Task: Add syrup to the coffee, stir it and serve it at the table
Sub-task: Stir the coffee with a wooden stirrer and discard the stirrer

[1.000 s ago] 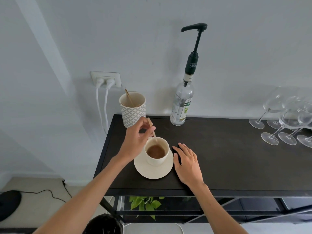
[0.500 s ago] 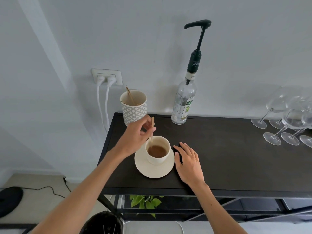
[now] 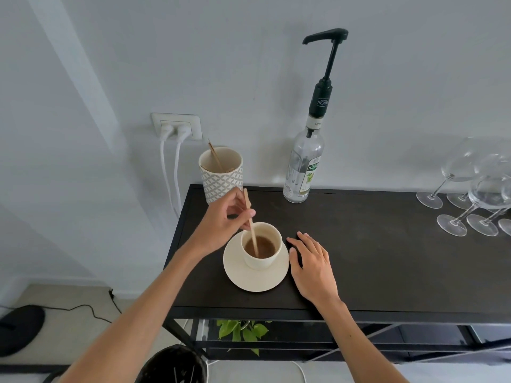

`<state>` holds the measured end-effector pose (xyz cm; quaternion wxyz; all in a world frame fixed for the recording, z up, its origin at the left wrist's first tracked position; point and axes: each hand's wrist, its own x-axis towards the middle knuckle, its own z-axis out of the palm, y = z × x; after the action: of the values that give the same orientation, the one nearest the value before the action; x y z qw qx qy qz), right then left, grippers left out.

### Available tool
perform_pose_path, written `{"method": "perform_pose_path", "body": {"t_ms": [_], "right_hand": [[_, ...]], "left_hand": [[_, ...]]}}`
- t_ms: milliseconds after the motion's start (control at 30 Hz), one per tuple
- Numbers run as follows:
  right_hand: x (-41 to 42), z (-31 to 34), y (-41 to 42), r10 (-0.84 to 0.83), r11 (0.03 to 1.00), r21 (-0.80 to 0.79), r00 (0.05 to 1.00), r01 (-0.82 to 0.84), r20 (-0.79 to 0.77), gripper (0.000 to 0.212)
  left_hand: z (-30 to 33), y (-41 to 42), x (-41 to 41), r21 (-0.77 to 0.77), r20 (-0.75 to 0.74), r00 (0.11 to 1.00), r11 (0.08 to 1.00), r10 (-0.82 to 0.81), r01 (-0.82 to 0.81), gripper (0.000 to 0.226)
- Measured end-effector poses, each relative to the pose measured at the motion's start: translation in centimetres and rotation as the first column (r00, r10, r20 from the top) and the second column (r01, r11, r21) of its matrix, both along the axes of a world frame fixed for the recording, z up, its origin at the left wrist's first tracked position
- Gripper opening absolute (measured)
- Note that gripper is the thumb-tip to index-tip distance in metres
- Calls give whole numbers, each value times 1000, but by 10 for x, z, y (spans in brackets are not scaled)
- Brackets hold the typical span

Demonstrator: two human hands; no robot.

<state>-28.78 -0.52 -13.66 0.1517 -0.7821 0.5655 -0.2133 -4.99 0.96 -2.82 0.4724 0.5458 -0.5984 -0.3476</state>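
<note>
My left hand [image 3: 221, 219] pinches the stick [image 3: 251, 225], its tip in the coffee [image 3: 261, 246]: stirring underway. My right hand [image 3: 313, 268] lies open beside the saucer [image 3: 255, 280]. Serving remains.

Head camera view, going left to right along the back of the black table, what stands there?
Patterned white cup of wooden sticks → clear glass syrup bottle with black pump → cluster of clear stemmed wine glasses.
</note>
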Motion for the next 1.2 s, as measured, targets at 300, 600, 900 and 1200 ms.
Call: {"method": "perform_pose_path", "body": {"t_ms": [300,600,900,1200], "right_hand": [[0,2,1,-1,1000,17,1000,1,8,40],[-1,2,1,5,1000,13,1000,-5,10,39],[-1,2,1,-1,1000,17,1000,0,19,39],[-1,0,0,-4,1000,11,1000,3,21,39]], "left_hand": [[1,-6,3,-73,159,986,996,58,-47,17],[-8,-8,-3,-163,115,986,982,117,-97,11],[-8,-12,-18,-164,72,993,983,94,-81,12],[-8,-6,-22,-69,47,998,997,35,-32,17]]}}
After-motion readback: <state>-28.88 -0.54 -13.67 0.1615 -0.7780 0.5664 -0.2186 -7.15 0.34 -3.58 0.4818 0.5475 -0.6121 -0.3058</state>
